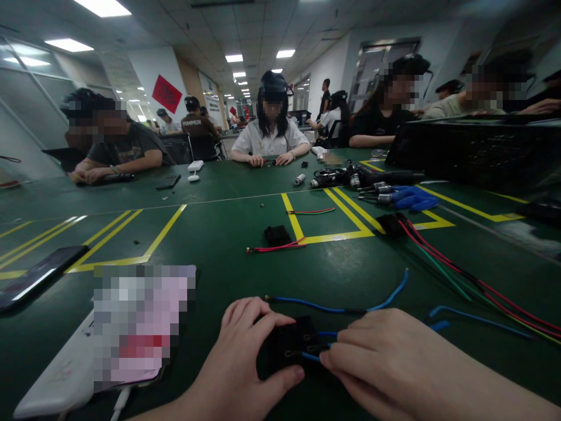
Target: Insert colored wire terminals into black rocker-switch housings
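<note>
My left hand (258,345) is closed around a black plastic socket (291,342) with small metal terminals, thumb on the near side and fingers on the far side. Two blue wires (310,356) run from its terminals towards my right hand (377,351). That hand pinches the blue wires close to the socket; its fingertips partly hide them. Just beyond both hands lies a loose blue wire (324,305) with a metal end. Another blue wire piece (482,321) rests to the right.
Farther out are a second black part (277,235), red wires (274,249) and a black part with red and green wires (392,225). A white power bank (56,374) and a phone (39,278) lie left. Tools (377,190) and a blue glove (412,197) lie back right. People sit around the table.
</note>
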The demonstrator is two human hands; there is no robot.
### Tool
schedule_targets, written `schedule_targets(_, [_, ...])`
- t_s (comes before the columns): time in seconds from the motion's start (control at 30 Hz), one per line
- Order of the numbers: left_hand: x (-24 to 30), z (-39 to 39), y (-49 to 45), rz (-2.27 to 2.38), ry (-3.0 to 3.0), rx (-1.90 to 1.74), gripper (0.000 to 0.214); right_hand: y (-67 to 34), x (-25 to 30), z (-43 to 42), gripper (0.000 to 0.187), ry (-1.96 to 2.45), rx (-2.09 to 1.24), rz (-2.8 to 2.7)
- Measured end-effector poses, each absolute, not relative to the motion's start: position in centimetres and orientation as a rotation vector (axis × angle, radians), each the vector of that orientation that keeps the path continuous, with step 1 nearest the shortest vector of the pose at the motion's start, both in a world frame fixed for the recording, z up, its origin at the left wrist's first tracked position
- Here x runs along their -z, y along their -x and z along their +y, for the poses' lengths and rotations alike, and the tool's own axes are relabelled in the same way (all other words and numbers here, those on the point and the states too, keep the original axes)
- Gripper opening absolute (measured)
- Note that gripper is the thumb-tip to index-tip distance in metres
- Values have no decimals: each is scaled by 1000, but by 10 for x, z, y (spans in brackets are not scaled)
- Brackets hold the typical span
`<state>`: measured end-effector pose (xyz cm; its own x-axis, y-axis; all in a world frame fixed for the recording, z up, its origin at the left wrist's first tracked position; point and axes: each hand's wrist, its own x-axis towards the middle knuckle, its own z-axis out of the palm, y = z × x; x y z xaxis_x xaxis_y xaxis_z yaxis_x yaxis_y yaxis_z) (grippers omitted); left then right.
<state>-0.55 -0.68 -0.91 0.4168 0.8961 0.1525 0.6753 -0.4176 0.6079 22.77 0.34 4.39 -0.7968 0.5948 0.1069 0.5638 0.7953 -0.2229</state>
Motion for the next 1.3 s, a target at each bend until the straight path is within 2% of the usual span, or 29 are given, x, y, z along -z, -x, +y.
schedule_targets(0.13, [9,-8,5,1332,-2220,-641,49,-230,-44,2,20,883,-198,-2769])
schedule_targets(0.47, [11,-9,7,1344,-2208,-648,51,-225,-44,1,18,969,-324,-2833])
schedule_targets(0.67, [10,-8,6,1351,-2199,-631,50,-228,-46,2,18,904,-186,-2785])
schedule_targets(1.07, [11,-8,7,1348,-2214,-632,50,-226,-45,-4,16,945,-225,-2831])
schedule_targets(1.3, [10,-8,6,1351,-2221,-638,48,-221,-37,2,15,953,31,-2791])
